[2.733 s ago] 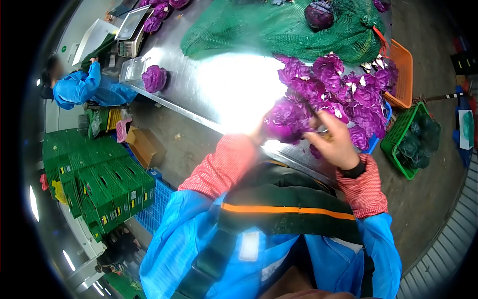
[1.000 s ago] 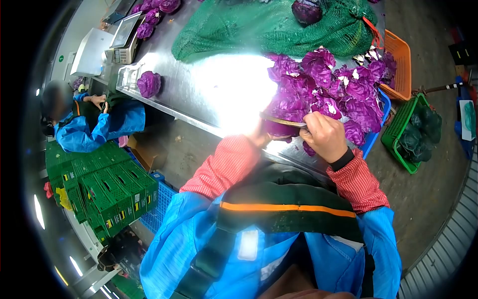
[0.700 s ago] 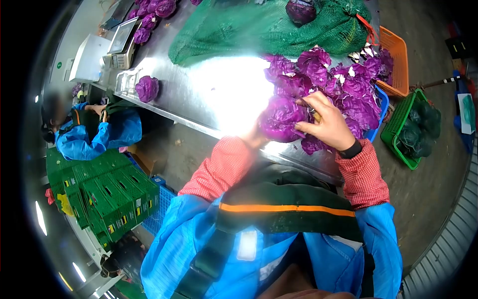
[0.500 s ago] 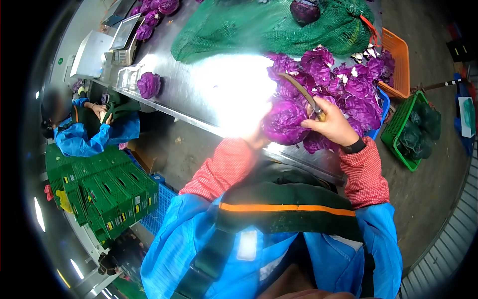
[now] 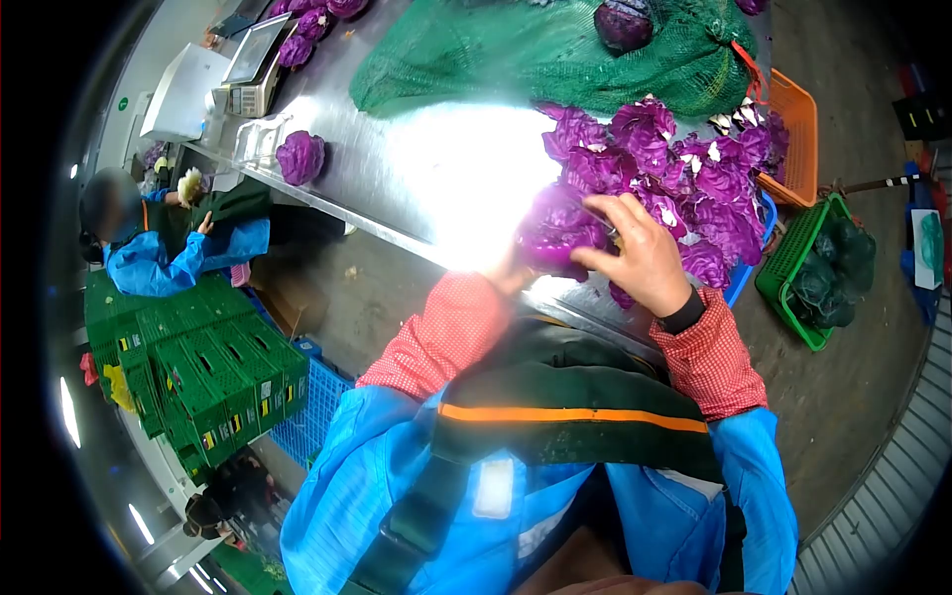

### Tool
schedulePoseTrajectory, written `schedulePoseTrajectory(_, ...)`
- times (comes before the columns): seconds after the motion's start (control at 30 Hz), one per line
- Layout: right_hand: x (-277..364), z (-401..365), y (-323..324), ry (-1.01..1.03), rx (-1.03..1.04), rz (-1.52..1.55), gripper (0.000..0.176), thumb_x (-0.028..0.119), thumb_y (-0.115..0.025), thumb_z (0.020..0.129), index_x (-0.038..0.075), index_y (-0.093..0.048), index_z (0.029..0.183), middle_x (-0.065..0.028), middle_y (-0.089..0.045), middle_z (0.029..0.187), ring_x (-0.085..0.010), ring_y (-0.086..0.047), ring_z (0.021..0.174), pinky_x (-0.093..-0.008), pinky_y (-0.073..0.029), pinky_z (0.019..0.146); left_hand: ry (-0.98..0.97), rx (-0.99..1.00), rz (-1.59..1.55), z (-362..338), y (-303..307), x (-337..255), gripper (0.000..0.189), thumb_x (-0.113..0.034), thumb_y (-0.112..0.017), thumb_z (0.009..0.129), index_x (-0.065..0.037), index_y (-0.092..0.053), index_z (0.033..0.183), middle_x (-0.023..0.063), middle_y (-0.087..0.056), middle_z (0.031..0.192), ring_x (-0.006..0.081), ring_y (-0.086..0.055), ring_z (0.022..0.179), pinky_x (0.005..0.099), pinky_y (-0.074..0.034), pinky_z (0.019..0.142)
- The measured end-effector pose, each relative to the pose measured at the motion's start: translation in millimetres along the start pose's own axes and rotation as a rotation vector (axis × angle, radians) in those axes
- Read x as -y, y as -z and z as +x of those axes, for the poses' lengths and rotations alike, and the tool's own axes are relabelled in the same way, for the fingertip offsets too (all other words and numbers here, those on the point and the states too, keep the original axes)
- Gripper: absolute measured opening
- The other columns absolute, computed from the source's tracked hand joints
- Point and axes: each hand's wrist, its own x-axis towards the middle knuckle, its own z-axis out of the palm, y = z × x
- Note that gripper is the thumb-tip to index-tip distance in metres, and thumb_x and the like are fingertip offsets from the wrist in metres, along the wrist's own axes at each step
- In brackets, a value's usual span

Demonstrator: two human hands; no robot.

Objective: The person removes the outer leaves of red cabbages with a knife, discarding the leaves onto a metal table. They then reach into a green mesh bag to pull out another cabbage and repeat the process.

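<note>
A purple-red cabbage head [image 5: 555, 236] is held close above the near edge of the steel table [image 5: 397, 220]. My left hand [image 5: 509, 270], partly washed out by glare, cups it from the left and below. On the other side, my right hand [image 5: 647, 256] has its thumb and bent fingers against the cabbage, with a gap between thumb and forefinger. The curved knife does not show. Just beyond lies a heap of loose purple leaves [image 5: 714, 178] with pale cut pieces among them.
A green mesh sack [image 5: 476, 59] lies across the table, a cabbage [image 5: 623, 25] on it. At left are a single cabbage [image 5: 300, 158] and a scale [image 5: 255, 69]. Orange [image 5: 793, 129] and green [image 5: 793, 253] crates stand right. A co-worker [image 5: 178, 238] is beside stacked green crates [image 5: 198, 367].
The curved knife, visible in my right hand before, is out of sight. My right hand's fingers have spread against the cabbage, which has shifted slightly left. The co-worker now holds up something pale.
</note>
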Motion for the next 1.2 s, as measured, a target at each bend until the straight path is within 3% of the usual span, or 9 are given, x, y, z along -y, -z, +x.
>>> schedulePoseTrajectory(0.13, -22, 7, -10, 0.035, -0.017, 0.146, 0.027, 0.015, -0.070, 0.079, 0.002, -0.059, 0.100, -0.0149, -0.062, 0.092, -0.0321, -0.063, 0.077, -0.0373, -0.051, 0.068, -0.010, 0.023, 0.074, 0, -1, 0, 0.057, -0.048, -0.044, 0.098, -0.005, -0.045, 0.136, 0.0157, -0.057, 0.127, 0.0290, -0.060, 0.112, 0.0468, -0.051, 0.094)
schedulePoseTrajectory(0.23, -28, 7, -6, -0.020, 0.139, 0.201, 0.022, 0.009, -0.068, 0.081, 0.002, -0.059, 0.100, -0.0107, -0.064, 0.091, -0.0231, -0.065, 0.076, -0.0328, -0.051, 0.066, 0.002, -0.098, 0.052, 1, -10, 0, 0.057, -0.048, -0.044, 0.098, -0.005, -0.045, 0.136, 0.0162, -0.057, 0.127, 0.0293, -0.060, 0.112, 0.0466, -0.051, 0.094)
schedulePoseTrajectory(0.33, -19, 3, 4, -0.341, 0.086, 0.852, 0.027, 0.006, -0.069, 0.083, 0.002, -0.058, 0.107, 0.0022, -0.060, 0.090, -0.0031, -0.056, 0.077, -0.0220, -0.048, 0.065, 0.021, -0.007, 0.010, -2, -3, -7, 0.059, -0.050, -0.040, 0.099, -0.004, -0.044, 0.137, 0.0173, -0.056, 0.128, 0.0306, -0.059, 0.113, 0.0458, -0.052, 0.094)
schedulePoseTrajectory(0.43, -33, 14, 4, -0.033, 0.040, 0.249, 0.048, 0.022, -0.076, 0.079, -0.001, -0.056, 0.117, -0.0095, -0.059, 0.099, -0.0184, -0.060, 0.091, -0.0304, -0.050, 0.079, 0.007, 0.185, -0.293, 5, 5, 0, 0.056, -0.044, -0.034, 0.101, -0.001, -0.041, 0.137, 0.0195, -0.055, 0.129, 0.0303, -0.062, 0.109, 0.0428, -0.057, 0.089)
schedulePoseTrajectory(0.57, -23, 19, 7, -0.057, 0.120, 0.346, 0.055, 0.028, -0.080, 0.073, -0.001, -0.058, 0.115, -0.0122, -0.059, 0.106, -0.0245, -0.060, 0.097, -0.0330, -0.048, 0.084, 0.093, 0.250, -0.452, 10, -9, -9, 0.053, -0.038, -0.033, 0.103, 0.002, -0.041, 0.136, 0.0214, -0.055, 0.127, 0.0296, -0.064, 0.105, 0.0426, -0.058, 0.088)
schedulePoseTrajectory(0.7, -24, 12, 0, -0.222, 0.106, 0.523, 0.038, 0.020, -0.078, 0.077, 0.002, -0.057, 0.103, -0.0060, -0.058, 0.091, -0.0147, -0.058, 0.084, -0.0287, -0.048, 0.075, 0.066, 0.318, -0.400, 13, 11, -2, 0.050, -0.038, -0.034, 0.103, 0.001, -0.044, 0.132, 0.0216, -0.053, 0.127, 0.0295, -0.062, 0.110, 0.0445, -0.057, 0.090)
schedulePoseTrajectory(0.8, -36, 12, 1, -0.278, 0.194, 0.643, 0.031, 0.014, -0.076, 0.079, 0.004, -0.056, 0.101, 0.0007, -0.056, 0.087, -0.0071, -0.053, 0.077, -0.0230, -0.045, 0.069, 0.086, 0.060, -0.346, 12, 6, 5, 0.049, -0.037, -0.034, 0.103, 0.000, -0.046, 0.131, 0.0208, -0.056, 0.124, 0.0295, -0.064, 0.104, 0.0418, -0.060, 0.084)
schedulePoseTrajectory(1.07, -53, 16, 5, -0.165, 0.280, 0.762, 0.023, 0.006, -0.071, 0.082, 0.002, -0.057, 0.100, 0.0035, -0.054, 0.085, -0.0046, -0.050, 0.077, -0.0215, -0.044, 0.068, 0.147, 0.018, -0.247, 20, 31, 27, 0.046, -0.036, -0.034, 0.102, -0.004, -0.047, 0.132, 0.0173, -0.062, 0.117, 0.0300, -0.069, 0.090, 0.0453, -0.063, 0.068)
schedulePoseTrajectory(1.2, -28, 1, 39, -0.148, 0.316, 0.818, 0.017, -0.001, -0.066, 0.080, 0.002, -0.056, 0.094, 0.0020, -0.055, 0.083, -0.0050, -0.052, 0.075, -0.0220, -0.045, 0.067, 0.093, 0.007, -0.381, 18, 41, 32, 0.048, -0.037, -0.034, 0.101, -0.005, -0.043, 0.135, 0.0195, -0.056, 0.125, 0.0330, -0.065, 0.101, 0.0540, -0.061, 0.074)
